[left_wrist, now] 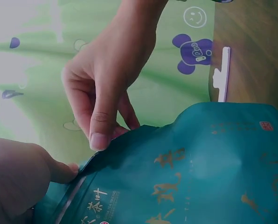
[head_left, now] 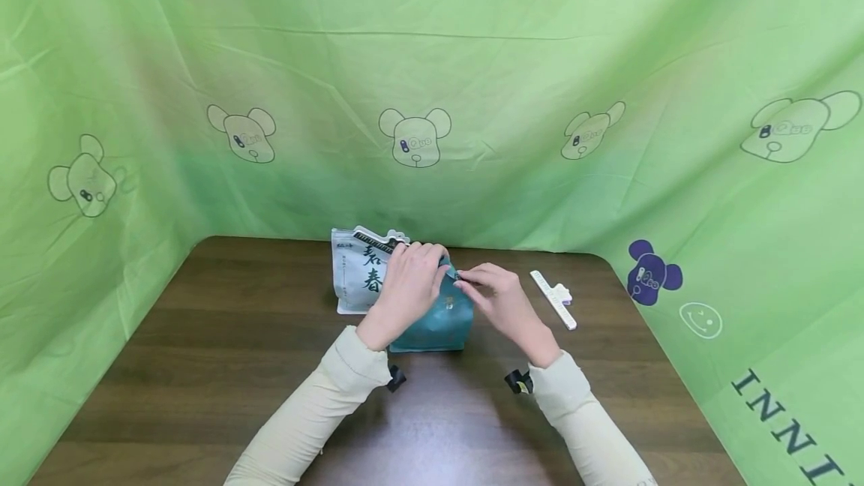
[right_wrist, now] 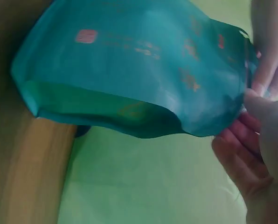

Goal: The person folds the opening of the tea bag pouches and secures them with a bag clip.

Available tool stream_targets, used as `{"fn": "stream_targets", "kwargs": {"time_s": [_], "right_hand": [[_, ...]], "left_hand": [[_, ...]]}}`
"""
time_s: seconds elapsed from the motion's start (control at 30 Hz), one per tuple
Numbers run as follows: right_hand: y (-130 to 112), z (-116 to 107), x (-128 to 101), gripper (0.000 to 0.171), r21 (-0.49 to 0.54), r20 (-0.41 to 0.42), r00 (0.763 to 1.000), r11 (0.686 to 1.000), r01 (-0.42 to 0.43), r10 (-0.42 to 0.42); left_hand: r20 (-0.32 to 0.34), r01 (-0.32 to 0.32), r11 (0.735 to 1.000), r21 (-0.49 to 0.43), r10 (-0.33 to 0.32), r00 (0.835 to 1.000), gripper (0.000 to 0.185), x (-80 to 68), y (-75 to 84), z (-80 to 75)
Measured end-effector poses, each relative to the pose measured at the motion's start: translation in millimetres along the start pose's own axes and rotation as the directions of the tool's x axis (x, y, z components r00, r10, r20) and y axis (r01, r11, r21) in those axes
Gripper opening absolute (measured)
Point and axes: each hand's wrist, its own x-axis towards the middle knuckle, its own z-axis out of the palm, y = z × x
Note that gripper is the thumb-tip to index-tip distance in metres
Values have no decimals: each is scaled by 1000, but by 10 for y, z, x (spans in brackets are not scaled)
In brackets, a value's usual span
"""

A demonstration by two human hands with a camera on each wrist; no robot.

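Note:
A teal tea pouch [head_left: 442,321] with gold characters stands upright on the table, its top edge between both hands. My left hand [head_left: 413,276] pinches that edge from the left. From the right, my right hand [head_left: 502,297] pinches the top corner between thumb and fingers. The left wrist view shows the right thumb and fingers [left_wrist: 101,123] on the edge of the pouch [left_wrist: 195,168], near its seal strip. In the right wrist view, the pouch [right_wrist: 129,60] bulges in the middle and its side fold shows.
Behind and left of the teal pouch stands a white pouch [head_left: 351,276] with dark characters, a black-and-white clip [head_left: 378,240] across its top. Another white sealing clip [head_left: 555,298] lies on the table to the right. Green printed cloth [head_left: 418,193] hangs around the wooden table [head_left: 223,366].

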Motion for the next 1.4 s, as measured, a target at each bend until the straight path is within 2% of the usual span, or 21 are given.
{"fn": "stream_targets", "kwargs": {"time_s": [0.1, 0.2, 0.3, 0.43, 0.63, 0.87, 1.0, 1.23, 1.4], "right_hand": [[4, -21, 69, 18, 112, 71, 991, 987, -117, 109], [5, -28, 142, 15, 172, 156, 970, 962, -213, 187], [18, -16, 190, 11, 177, 202, 951, 946, -272, 235], [43, 15, 211, 7, 147, 201, 940, 940, -308, 276], [67, 27, 208, 11, 147, 179, 951, 949, -280, 253], [76, -20, 200, 11, 185, 235, 945, 943, -275, 229], [55, -19, 235, 11, 203, 235, 948, 944, -262, 213], [-223, -97, 377, 8, 236, 182, 972, 952, -193, 151], [-236, -70, 359, 9, 224, 119, 989, 968, -116, 91]], "left_hand": [[3, -16, 1000, 2, 16, 1000, 7, -5, -8, -3], [-6, -33, 999, -2, 33, 999, 6, -12, -13, -9], [-17, -50, 999, -8, 50, 999, 5, -21, -17, -9], [-29, -67, 998, 0, 67, 997, 5, -36, -14, -2], [-49, -85, 996, 27, 86, 995, 4, -44, -4, 15], [-63, -87, 996, 31, 89, 994, 5, -34, -18, 34], [-79, -99, 994, 46, 103, 992, 4, -38, -17, 32], [-98, -85, 991, 100, 95, 991, 5, -70, 9, 32], [-99, -72, 992, 101, 81, 992, 4, -82, 16, 42]]}}
